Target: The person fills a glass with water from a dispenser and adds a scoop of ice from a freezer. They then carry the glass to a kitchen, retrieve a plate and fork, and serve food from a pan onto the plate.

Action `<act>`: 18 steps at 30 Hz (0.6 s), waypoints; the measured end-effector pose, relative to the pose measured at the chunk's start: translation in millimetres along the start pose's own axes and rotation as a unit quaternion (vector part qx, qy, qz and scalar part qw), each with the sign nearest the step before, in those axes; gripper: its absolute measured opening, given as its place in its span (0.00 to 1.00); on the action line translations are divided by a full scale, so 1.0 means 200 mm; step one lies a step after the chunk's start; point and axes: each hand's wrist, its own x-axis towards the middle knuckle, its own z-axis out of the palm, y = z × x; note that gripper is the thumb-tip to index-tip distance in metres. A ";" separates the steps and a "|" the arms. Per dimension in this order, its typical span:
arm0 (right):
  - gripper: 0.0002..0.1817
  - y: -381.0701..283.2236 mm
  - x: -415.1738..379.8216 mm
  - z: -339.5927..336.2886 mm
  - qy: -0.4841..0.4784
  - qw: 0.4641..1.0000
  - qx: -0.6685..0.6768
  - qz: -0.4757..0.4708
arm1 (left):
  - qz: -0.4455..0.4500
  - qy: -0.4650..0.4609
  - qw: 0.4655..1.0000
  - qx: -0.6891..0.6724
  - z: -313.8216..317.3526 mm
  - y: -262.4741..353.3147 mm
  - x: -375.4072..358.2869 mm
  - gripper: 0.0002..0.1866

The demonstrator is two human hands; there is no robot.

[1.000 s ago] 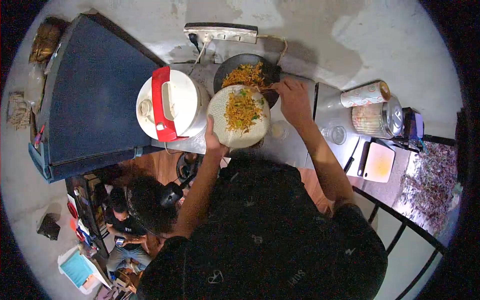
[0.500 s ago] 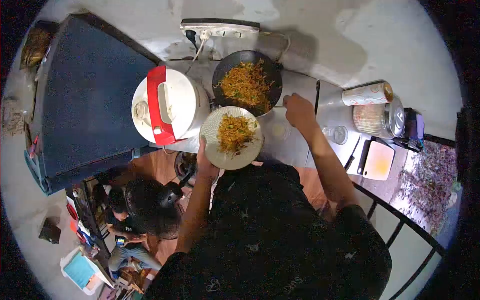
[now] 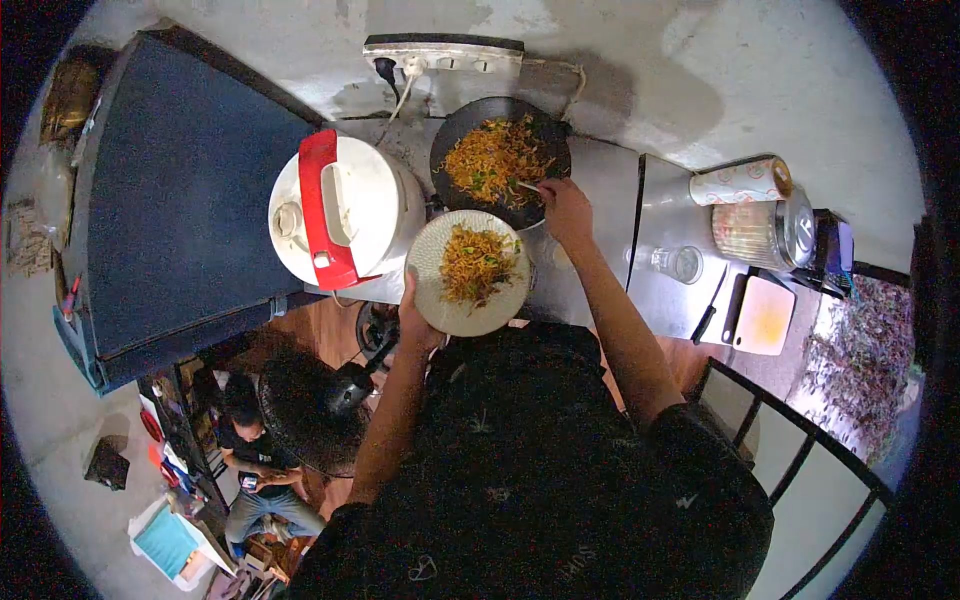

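Note:
My left hand (image 3: 414,316) grips the left edge of a pale round plate (image 3: 430,282), holding it in front of the wok. A heap of fried noodles (image 3: 474,265) with green bits lies on the plate. My right hand (image 3: 568,212) is closed around a light-coloured utensil (image 3: 529,186); its far end reaches into more noodles (image 3: 490,155) in the dark wok (image 3: 551,135). Whether it is a spoon or a fork is hard to make out. The near rim of the wok is partly behind the plate.
A white rice cooker (image 3: 370,215) with a red handle stands left of the wok. On the right of the metal counter (image 3: 595,170) are a glass (image 3: 682,264), a knife (image 3: 709,312), a cutting board (image 3: 765,318) and a jar (image 3: 750,235). A seated person (image 3: 262,460) is at lower left.
My right hand has moved left from beside the wok to its near right rim, and the utensil now reaches into the noodles. The plate stays in my left hand, nearly still.

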 end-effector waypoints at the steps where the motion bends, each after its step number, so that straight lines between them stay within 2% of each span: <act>1: 0.10 0.01 0.00 0.01 0.009 1.000 0.004 -0.002 | -0.004 -0.012 1.000 0.001 0.01 0.00 0.00 0.39; 6: 0.08 0.03 0.00 -0.02 0.034 0.999 0.011 0.011 | -0.008 -0.029 1.000 -0.010 0.02 -0.01 0.03 0.36; 8: 0.12 0.06 0.00 -0.05 0.003 0.999 0.050 0.005 | 0.051 -0.015 0.998 0.020 0.03 -0.03 0.06 0.35; 12: 0.10 0.02 0.01 -0.17 -0.017 0.999 0.043 0.013 | 0.038 -0.006 0.999 0.006 0.05 -0.03 0.08 0.35; 14: 0.07 0.03 0.01 -0.21 0.054 0.994 0.055 -0.080 | 0.036 -0.022 0.998 0.036 0.04 -0.05 0.12 0.40; 18: 0.07 -0.04 0.04 -0.39 0.024 0.996 0.020 -0.079 | 0.023 -0.018 0.999 0.043 0.08 -0.07 0.18 0.42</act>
